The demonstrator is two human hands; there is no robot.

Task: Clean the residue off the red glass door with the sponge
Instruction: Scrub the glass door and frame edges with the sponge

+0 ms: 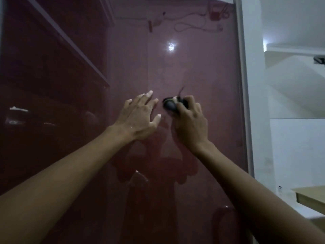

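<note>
Right hand (190,122) at the centre of the frame, fingers curled tight around the sponge (171,104), a dark, blurred lump with a pale patch, pressed against the red glass door (193,59). Left hand (139,117) just beside it, apart from the sponge, fingers spread wide and holding nothing, fingertips at the glass. The door fills most of the frame, glossy, with a bright light glare (171,46) above the hands. A white door frame (246,85) runs down its right edge, and a wooden desk (311,196) corner shows lower right.
</note>
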